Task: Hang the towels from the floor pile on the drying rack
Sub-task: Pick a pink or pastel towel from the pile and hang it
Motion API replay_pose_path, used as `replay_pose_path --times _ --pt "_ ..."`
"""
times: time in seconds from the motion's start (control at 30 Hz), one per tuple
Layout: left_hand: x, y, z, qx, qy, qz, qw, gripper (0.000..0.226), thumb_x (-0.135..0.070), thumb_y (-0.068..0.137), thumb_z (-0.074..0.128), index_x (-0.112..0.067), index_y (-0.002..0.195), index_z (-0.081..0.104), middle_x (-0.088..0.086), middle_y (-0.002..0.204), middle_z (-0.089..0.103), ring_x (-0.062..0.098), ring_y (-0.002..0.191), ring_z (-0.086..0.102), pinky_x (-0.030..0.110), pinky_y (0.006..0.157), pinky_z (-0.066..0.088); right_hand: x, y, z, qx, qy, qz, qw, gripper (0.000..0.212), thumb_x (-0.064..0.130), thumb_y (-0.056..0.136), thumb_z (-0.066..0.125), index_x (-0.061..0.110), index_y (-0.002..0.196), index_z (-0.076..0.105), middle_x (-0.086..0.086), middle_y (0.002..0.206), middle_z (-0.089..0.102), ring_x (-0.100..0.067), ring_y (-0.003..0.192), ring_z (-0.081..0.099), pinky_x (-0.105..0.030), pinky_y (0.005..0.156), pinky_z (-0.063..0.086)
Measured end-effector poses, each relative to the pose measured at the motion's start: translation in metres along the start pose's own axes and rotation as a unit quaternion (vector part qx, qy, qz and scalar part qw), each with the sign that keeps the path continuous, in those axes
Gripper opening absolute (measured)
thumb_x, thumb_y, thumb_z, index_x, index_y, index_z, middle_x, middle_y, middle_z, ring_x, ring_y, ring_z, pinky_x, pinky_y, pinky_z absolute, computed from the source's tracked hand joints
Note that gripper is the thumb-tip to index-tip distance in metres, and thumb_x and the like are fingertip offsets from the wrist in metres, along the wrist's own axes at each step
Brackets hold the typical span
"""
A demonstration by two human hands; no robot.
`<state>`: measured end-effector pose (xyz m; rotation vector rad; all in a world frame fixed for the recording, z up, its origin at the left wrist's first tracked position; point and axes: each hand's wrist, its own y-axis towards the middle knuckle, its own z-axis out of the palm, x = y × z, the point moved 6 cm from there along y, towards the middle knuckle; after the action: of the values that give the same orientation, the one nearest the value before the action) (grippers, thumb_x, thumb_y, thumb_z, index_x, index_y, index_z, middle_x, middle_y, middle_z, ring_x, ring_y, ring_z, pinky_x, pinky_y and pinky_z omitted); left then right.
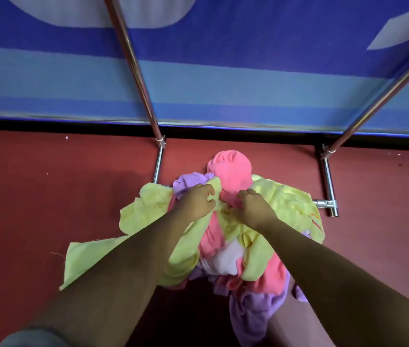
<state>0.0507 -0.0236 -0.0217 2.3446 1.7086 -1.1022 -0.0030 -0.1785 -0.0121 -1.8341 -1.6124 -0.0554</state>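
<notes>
Head camera shows me the towel pile (223, 259) on the red floor (23, 209), heaped over the front rail of the drying rack (158, 161), between its two feet. At the pile's left edge I see a yellow-green towel (138, 216) spread flat. The left hand (196, 204) pinches a raised fold of it, fingers curled. Just beyond its knuckles lies a purple towel (185, 181), then a pink towel (231, 169) bunched at the pile's far edge. The right hand (254, 209) has curled fingers dug into the cloth where pink meets yellow-green; I cannot tell which towel it grasps. The right foot (328, 176) stands just past the pile's right edge.
</notes>
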Motion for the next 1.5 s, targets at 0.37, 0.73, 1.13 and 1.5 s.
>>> replay_pose_path --times 0.37,0.73,1.13,1.5 --pt "0.026 0.02 0.059 0.035 -0.032 0.022 0.999 0.064 -0.012 0.084 0.069 -0.018 0.144 0.048 0.005 0.128 0.061 0.022 0.11 0.06 0.021 0.082 0.042 -0.022 0.036 0.031 -0.097 -0.064 0.008 0.993 0.039 0.045 0.102 0.044 0.014 0.093 0.068 -0.008 0.097 0.067 -0.035 0.097 0.055 -0.042 0.083 0.042" --pt "-0.043 0.002 -0.037 -0.057 -0.186 0.032 0.98 0.009 -0.008 0.082 0.069 -0.014 0.089 0.067 -0.002 0.079 0.054 0.011 0.074 0.053 0.027 0.072 0.041 0.07 -0.015 -0.101 -0.009 0.388 -0.055 0.92 0.011 0.0 0.094 0.058 -0.002 0.083 0.059 -0.018 0.067 0.071 -0.031 0.06 0.07 -0.032 0.056 0.05" --pt "-0.126 -0.128 -0.171 -0.119 -0.371 0.157 0.908 0.008 -0.009 0.092 0.062 -0.016 0.091 0.066 -0.008 0.08 0.067 0.006 0.077 0.058 0.026 0.072 0.046 0.132 -0.139 -0.2 -0.197 0.505 -0.069 0.837 0.022 0.034 0.075 0.063 0.012 0.079 0.063 -0.011 0.073 0.054 -0.02 0.071 0.047 -0.037 0.069 0.035" --pt "-0.148 -0.195 -0.17 -0.148 -0.463 0.147 0.861 0.033 0.0 0.096 0.055 -0.027 0.116 0.056 0.0 0.092 0.073 0.01 0.085 0.068 0.027 0.078 0.053 0.133 -0.207 -0.179 -0.139 0.575 -0.07 0.803 0.012 0.017 0.093 0.067 0.005 0.092 0.067 -0.014 0.078 0.061 -0.024 0.073 0.056 -0.039 0.073 0.05"
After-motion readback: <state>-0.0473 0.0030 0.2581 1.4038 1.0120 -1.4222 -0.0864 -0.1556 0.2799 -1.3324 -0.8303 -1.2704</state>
